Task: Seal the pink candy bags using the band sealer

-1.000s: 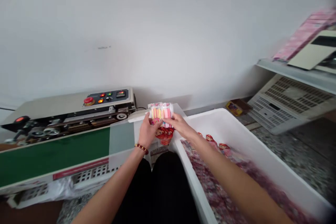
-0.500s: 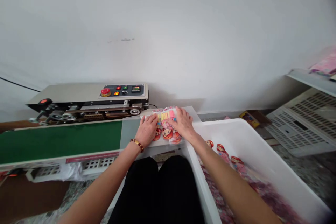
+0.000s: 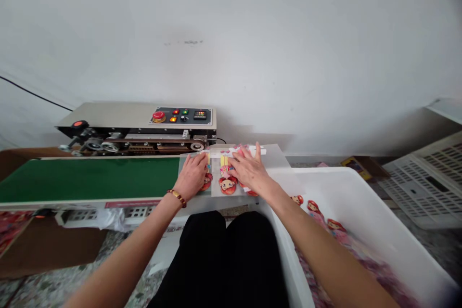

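Observation:
Several clear plastic packets printed with a red-haired cartoon girl lie side by side on a pale sheet point(image 3: 281, 163) at the belt's right end. My left hand point(image 3: 193, 175), a beaded bracelet on its wrist, rests with fingers laid out on the leftmost packet point(image 3: 206, 182) and covers part of it. Between my hands is the middle packet point(image 3: 228, 184), with yellow sticks showing. My right hand point(image 3: 250, 169) is spread flat over the packets on the right, its fingertips touching the middle one. What lies beneath that palm is mostly hidden.
A sealing machine point(image 3: 137, 125) with lit buttons stands against the wall, behind a green conveyor belt point(image 3: 90, 178). To my right, a white tub point(image 3: 346, 178) holds many similar packets. Crates point(image 3: 429, 187) stand farther right, and a cardboard box point(image 3: 68, 245) sits below the belt.
The bunched packets are now spread apart in a row. My left hand has moved left with one packet, and my right hand's fingers have spread out. The view has shifted slightly left.

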`<state>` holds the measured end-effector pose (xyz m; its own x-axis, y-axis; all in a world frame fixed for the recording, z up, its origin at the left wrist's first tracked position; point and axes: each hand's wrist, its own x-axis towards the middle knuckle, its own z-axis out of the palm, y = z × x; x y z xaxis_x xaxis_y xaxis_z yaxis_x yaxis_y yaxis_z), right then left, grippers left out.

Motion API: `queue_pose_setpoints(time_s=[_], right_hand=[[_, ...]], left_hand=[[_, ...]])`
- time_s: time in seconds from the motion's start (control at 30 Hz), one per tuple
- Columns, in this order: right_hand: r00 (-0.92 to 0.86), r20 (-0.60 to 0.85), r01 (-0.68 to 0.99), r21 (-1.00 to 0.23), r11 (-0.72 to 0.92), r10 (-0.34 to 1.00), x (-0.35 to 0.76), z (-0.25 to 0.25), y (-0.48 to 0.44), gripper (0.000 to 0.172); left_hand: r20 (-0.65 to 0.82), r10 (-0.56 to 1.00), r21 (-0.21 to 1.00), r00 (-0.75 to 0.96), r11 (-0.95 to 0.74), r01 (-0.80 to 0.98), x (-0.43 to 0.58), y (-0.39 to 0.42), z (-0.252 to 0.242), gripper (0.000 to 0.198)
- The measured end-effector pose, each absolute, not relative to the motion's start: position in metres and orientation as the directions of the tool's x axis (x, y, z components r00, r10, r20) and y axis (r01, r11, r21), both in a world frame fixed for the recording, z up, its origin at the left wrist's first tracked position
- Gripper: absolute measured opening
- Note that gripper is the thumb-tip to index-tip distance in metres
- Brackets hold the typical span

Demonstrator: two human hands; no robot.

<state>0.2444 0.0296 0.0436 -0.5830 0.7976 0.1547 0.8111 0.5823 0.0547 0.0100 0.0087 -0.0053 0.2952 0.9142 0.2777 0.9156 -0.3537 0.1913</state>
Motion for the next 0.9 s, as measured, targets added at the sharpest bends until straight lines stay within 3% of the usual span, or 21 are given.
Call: queue_pose_setpoints(time_s=[0.1,0.23,0.4,0.57,0.73,0.83,0.9], right_hand=[[-0.605,0.176,0.795,0.082,0.601,0.776,0.232,0.039,0.033,0.026],[-0.610,0.194,0.788,0.052,0.613,0.768,0.220,0.037,0.034,0.026],[-0.575,0.181,0.814,0.029,0.580,0.798,0.218,0.043,0.030,0.028],[-0.502,0.179,0.863,0.034,0.505,0.846,0.247,0.044,0.021,0.033],[-0.536,0.151,0.842,0.024,0.539,0.831,0.244,0.035,0.017,0.037],[-0.558,0.183,0.825,0.018,0.565,0.810,0.221,0.034,0.016,0.035],[-0.566,0.200,0.816,0.001,0.578,0.800,0.208,0.036,0.015,0.035]], left_hand=[[0.262,0.918,0.198,0.299,-0.354,0.914,-0.025,0.006,-0.008,0.043],[0.358,0.915,0.171,0.184,-0.258,0.951,-0.032,-0.002,-0.001,0.039],[0.312,0.863,0.219,0.397,-0.472,0.854,0.030,-0.003,0.002,0.040],[0.296,0.894,0.259,0.336,-0.413,0.873,0.022,0.001,-0.005,0.040],[0.240,0.929,0.277,0.283,-0.345,0.897,-0.047,-0.005,-0.005,0.039],[0.292,0.941,0.231,0.172,-0.243,0.942,-0.052,-0.006,-0.002,0.035],[0.320,0.923,0.246,0.214,-0.299,0.922,-0.031,-0.004,0.000,0.035]])
